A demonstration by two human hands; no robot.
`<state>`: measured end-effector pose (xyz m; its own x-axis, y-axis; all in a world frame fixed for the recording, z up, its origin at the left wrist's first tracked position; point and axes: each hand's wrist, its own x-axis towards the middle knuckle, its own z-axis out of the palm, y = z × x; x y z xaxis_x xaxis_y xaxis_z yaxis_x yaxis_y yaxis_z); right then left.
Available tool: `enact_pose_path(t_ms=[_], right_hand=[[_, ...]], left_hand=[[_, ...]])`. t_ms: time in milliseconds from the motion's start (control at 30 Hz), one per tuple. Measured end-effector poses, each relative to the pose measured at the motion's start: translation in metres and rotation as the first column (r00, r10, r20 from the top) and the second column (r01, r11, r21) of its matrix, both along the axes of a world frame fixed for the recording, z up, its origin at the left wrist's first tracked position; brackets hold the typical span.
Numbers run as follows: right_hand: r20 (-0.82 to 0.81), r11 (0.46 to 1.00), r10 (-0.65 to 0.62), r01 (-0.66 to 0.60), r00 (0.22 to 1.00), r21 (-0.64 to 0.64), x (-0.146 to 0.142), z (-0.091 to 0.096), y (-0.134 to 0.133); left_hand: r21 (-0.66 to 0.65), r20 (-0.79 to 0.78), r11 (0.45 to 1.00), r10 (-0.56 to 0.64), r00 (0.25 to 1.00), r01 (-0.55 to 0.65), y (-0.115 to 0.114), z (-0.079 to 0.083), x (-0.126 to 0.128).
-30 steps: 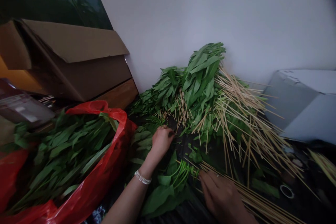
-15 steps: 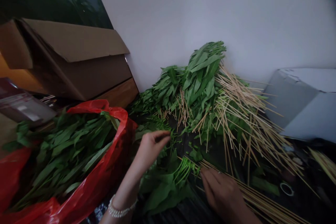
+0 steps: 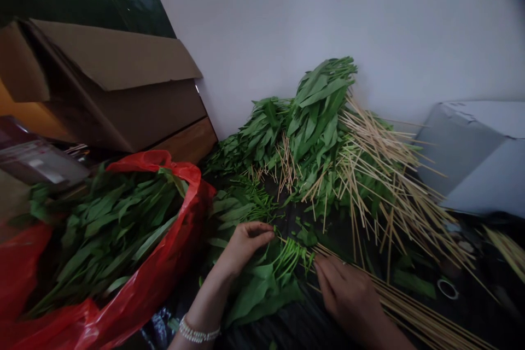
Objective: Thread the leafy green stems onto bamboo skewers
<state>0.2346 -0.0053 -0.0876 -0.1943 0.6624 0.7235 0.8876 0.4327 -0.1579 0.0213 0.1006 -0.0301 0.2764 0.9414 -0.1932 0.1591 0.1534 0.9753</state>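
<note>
My right hand (image 3: 348, 290) is closed round a thin bamboo skewer (image 3: 283, 239) that points left. Green leaf stems (image 3: 292, 254) are bunched on this skewer just ahead of my fingers, and their broad leaves (image 3: 258, 287) hang toward me. Close to the skewer's tip, my left hand (image 3: 251, 243) is pinched shut; a speck of green shows at its fingertips, too small to name. Below my right hand lies a bundle of bamboo skewers (image 3: 414, 306). Loose leafy stems (image 3: 233, 205) lie just beyond my left hand.
At left, a red plastic bag (image 3: 180, 229) holds leafy greens, with an open cardboard box (image 3: 135, 112) behind it. Skewered leaf bunches (image 3: 320, 98) are heaped against the wall, sticks (image 3: 394, 191) fanning right. A white box (image 3: 484, 158) and a tape roll (image 3: 447, 289) are at right.
My left hand has come down and slightly right, toward the skewer's tip. My right hand keeps its grip in nearly the same place. The view has shifted slightly.
</note>
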Motion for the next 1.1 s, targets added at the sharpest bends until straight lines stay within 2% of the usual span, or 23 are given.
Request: enact_pose_path(t_ms=[433, 733, 1100], right_hand=[[-0.002, 1.0, -0.003, 0.003, 1.0, -0.029, 0.0005, -0.0036, 0.0009], [-0.002, 1.0, 0.005, -0.005, 1.0, -0.013, -0.0012, -0.0018, 0.0006], [0.006, 1.0, 0.014, -0.014, 1.0, -0.017, -0.0017, -0.0001, 0.0007]], left_hand=[[-0.046, 0.039, 0.998, -0.039, 0.998, 0.041, -0.0035, -0.0014, 0.0019], [-0.029, 0.01, 1.0, -0.001, 1.0, 0.001, -0.0056, -0.0018, 0.0053], [-0.018, 0.039, 0.993, -0.113, 0.993, 0.114, -0.0003, -0.0089, 0.0024]])
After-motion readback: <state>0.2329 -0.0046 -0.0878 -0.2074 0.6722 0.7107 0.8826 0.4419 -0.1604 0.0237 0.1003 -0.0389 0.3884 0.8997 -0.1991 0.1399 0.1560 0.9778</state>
